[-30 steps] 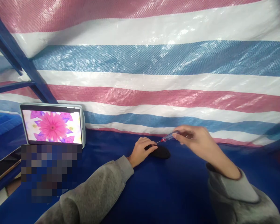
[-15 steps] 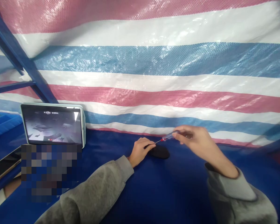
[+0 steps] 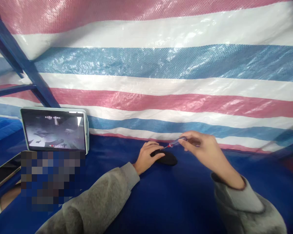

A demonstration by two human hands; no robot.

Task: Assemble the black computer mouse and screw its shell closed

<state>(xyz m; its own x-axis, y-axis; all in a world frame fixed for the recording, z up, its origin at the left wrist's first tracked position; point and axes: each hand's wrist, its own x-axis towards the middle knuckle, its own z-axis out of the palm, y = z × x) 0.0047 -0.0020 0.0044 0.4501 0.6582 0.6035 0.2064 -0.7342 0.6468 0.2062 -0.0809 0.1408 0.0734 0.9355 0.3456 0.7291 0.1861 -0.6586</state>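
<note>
A black, rounded computer mouse point(image 3: 170, 158) lies on the blue tabletop. My left hand point(image 3: 147, 157) grips its left end, the thumb along the near side and the fingers along the far side. In my right hand point(image 3: 201, 143) is a screwdriver point(image 3: 178, 142) with a clear bluish handle and a red collar, pinched between thumb and fingers. Its thin shaft slants down to the left, and the tip meets the mouse between my left thumb and fingers. The exact spot under the tip is too small to make out.
A tablet in a pale case point(image 3: 55, 130) stands at the left, playing a video. Nearer lie a phone point(image 3: 5, 172) and a pixelated patch, with part of another person's arm point(image 3: 11, 196). A blue tray point(image 3: 6, 130) sits far left. Striped sheeting point(image 3: 161, 100) hangs behind.
My left thumb has moved apart from the fingers, away from the screwdriver's shaft. My right hand and the screwdriver have shifted slightly left. The mouse stays in place.
</note>
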